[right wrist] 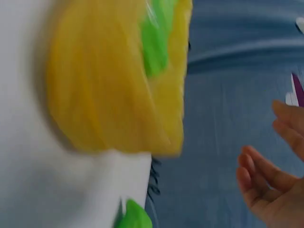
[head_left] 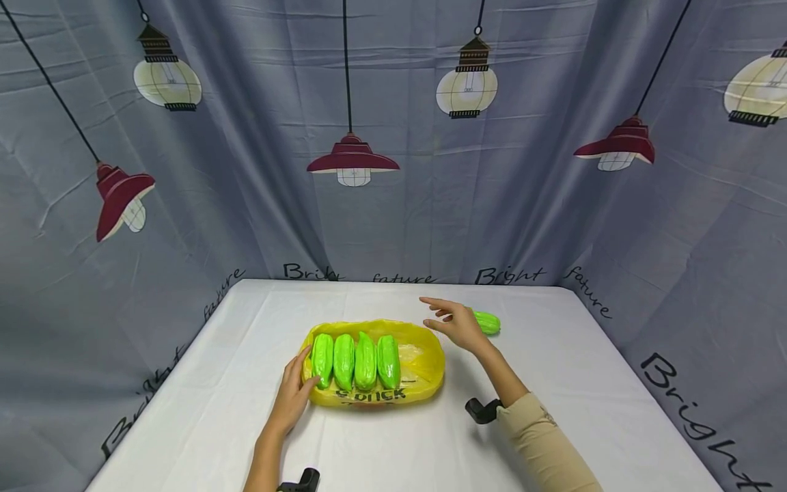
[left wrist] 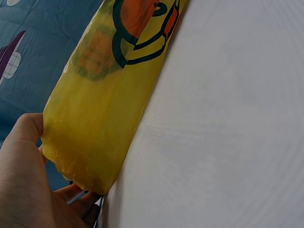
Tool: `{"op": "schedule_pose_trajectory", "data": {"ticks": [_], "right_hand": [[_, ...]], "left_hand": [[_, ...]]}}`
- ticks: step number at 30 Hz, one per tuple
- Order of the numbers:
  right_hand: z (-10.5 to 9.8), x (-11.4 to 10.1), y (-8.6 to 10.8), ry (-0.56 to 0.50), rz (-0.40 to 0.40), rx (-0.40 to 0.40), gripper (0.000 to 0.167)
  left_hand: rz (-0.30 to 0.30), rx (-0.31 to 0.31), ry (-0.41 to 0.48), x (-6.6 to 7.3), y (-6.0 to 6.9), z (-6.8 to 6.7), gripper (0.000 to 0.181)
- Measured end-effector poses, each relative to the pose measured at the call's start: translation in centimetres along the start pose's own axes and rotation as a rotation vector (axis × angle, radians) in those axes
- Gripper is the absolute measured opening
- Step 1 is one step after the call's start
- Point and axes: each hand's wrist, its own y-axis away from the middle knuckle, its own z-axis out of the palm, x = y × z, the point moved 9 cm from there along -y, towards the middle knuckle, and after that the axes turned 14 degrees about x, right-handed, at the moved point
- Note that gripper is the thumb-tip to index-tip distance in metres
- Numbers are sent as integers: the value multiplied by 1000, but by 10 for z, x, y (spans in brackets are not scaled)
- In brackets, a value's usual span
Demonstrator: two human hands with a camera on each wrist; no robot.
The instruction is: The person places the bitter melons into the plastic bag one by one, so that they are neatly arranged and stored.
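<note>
A yellow plastic bag [head_left: 424, 335] with dark lettering lies spread open like a tray. Inside it, towards the left, several bright green ribbed vegetables [head_left: 365, 362], cucumber-like in shape, lie side by side. My left hand [head_left: 289, 393] holds the bag's left end between thumb and fingers; the left wrist view shows this hand [left wrist: 38, 185] against the bag's end [left wrist: 90, 137]. Above the table, to the right of the bag, my right hand [head_left: 455, 324] hovers with fingers extended and holds nothing. Another green vegetable [head_left: 488, 322] lies just beyond it, partly hidden by the hand.
A white cloth-covered table [head_left: 393, 451] carries everything. Around its back and sides hangs a grey-blue curtain [head_left: 399, 225] printed with lamps and lettering. Each wrist wears a black camera, the right one [head_left: 482, 410] standing off a beige sleeve [head_left: 544, 437].
</note>
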Motion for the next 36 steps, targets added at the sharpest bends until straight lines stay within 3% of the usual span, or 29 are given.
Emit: {"op": "schedule_pose_trajectory", "data": {"ticks": [9,16,23,36], "right_hand": [[-36,8,-21,36,-97,0,47],[-51,32,-33,7,-61,-33,49],[-51,57,-39,-26,4,-84,52],[-37,115,-30,102,135,-136,43]], "left_hand": [[-13,-15,-1,-1,-1,1,62],[-13,-13,-16,-1,-1,2,61],[-25,-20,-11,-3,0,1,62],[-22,-15,-8,-3,0,2,62]]}}
